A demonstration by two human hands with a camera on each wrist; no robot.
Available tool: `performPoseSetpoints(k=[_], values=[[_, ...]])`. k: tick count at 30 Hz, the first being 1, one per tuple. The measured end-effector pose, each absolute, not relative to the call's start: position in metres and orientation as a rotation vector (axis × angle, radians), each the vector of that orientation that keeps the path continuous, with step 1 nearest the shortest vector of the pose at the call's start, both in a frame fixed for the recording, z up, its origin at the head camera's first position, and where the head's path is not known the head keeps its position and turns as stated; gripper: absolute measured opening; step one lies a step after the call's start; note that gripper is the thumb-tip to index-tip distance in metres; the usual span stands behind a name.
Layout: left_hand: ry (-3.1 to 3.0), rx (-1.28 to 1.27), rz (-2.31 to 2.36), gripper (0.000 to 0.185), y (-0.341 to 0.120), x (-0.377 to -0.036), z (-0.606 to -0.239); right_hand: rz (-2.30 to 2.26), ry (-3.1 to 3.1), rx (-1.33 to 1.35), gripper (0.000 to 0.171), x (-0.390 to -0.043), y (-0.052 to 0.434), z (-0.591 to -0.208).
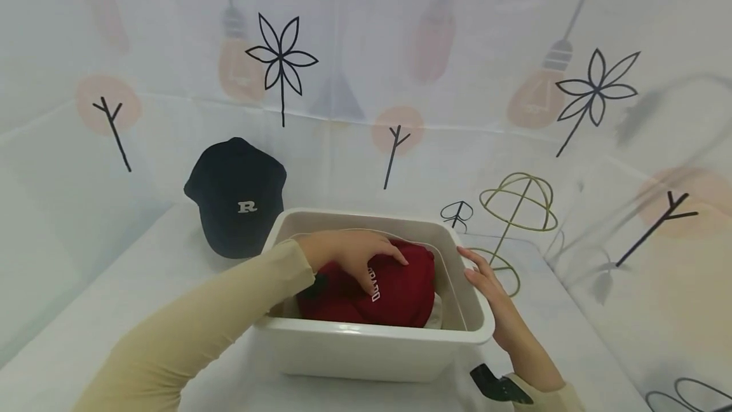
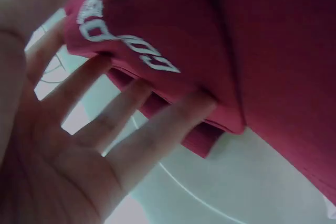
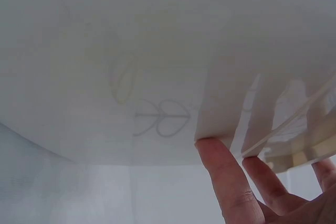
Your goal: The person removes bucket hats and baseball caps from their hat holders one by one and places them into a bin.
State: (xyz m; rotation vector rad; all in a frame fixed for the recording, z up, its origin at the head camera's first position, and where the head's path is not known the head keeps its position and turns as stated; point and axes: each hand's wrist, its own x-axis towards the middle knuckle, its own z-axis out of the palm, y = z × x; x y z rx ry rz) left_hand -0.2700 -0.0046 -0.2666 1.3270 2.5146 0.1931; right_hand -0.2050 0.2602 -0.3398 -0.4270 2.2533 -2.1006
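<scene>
A red cap with white lettering lies inside a white plastic bin. My left hand reaches into the bin over the cap, thumb and fingers spread. In the left wrist view, fairly straight fingers touch the red fabric near its lettered edge. My right hand is at the bin's right side, fingertips against the outer wall near the rim. The right wrist view shows extended fingers touching the bin's smooth wall. Something pale and something dark lie partly hidden beside the red cap.
A black cap with a white R stands behind the bin, to the left. Behind the bin and the white table surface, a patterned white cloth hangs. A dark strap is on the right wrist.
</scene>
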Motion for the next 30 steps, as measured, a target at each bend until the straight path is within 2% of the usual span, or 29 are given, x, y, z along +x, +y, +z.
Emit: performPoseSetpoints(k=[9,15,21,27,30], values=[[2.492,1.254,-0.005,0.066,0.013,-0.272,-0.281,-2.179,2.199,-0.454,0.038,-0.207,0.257,-0.341],[2.483,1.247,-0.095,0.066,0.022,-0.27,-0.282,-2.313,2.094,-0.586,0.038,-0.212,0.258,-0.343],[2.489,1.174,-0.056,0.072,0.012,-0.271,-0.278,-2.211,2.166,-0.539,0.035,-0.208,0.26,-0.342],[2.469,1.164,0.115,0.078,-0.009,-0.265,-0.27,-2.013,2.328,-0.399,0.046,-0.201,0.261,-0.34],[2.462,1.179,0.221,0.075,-0.022,-0.26,-0.262,-2.013,2.324,-0.416,0.044,-0.202,0.261,-0.339]])
